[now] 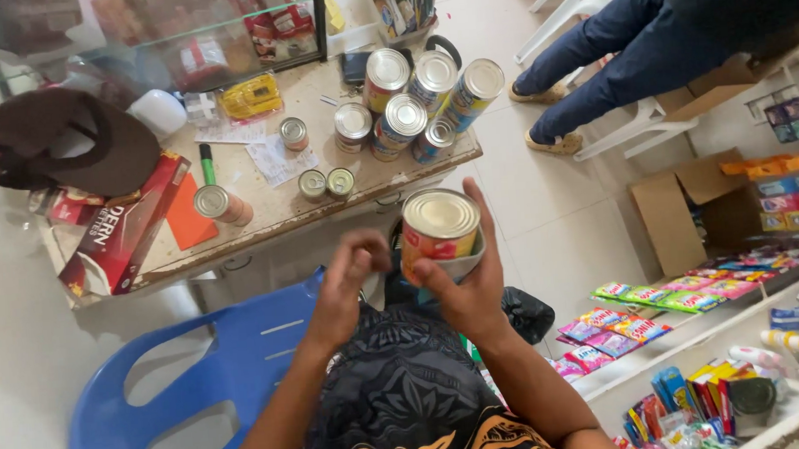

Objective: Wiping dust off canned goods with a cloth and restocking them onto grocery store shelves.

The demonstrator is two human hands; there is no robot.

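Note:
My right hand [470, 285] holds a large tin can [440, 231] with a yellow and red label, gripped from below and behind, lid facing up. My left hand [346, 288] hovers just to the left of the can with its fingers curled and nothing in it. Both hands are above my lap, in front of a worn wooden table [269, 209]. On the table stand several more large cans [419, 89] and several small cans [327, 183].
A blue plastic chair [197, 385] stands at lower left. On the table lie a brown cap [71, 143], a red box [127, 227], papers and a green marker. Another person's legs [611, 54] sit on a white chair at upper right. Shelves of colourful packets [663, 301] fill the right.

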